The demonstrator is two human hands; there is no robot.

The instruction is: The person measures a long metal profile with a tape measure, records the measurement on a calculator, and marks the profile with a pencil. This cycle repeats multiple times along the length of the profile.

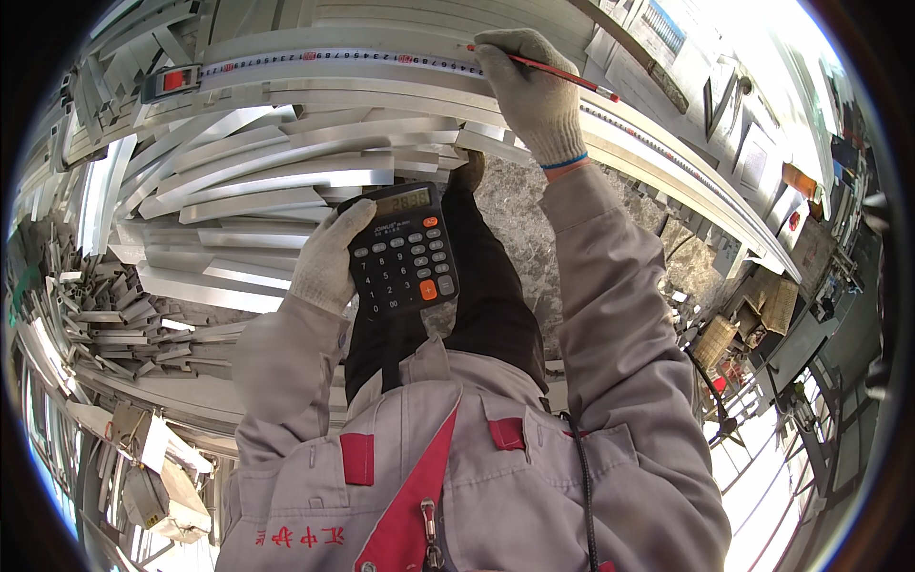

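Note:
My left hand (327,259), in a pale knit glove, grips a black calculator (400,276) by its left side. Its keys face up, two of them orange, and the small display is lit with digits. My right hand (534,95), gloved too, is closed around a red pencil (562,73) that lies slantwise across the fingers. Under that hand a tape measure blade (353,59) runs along a long pale metal profile (381,92). The tape case (172,82), grey with a red patch, sits at the blade's far left end.
Stacked metal strips (286,162) fill the space left of the calculator. More short offcuts (124,329) lie in a heap farther left. A cardboard box (762,297) stands at the right, and a dark bar (639,52) crosses the upper right.

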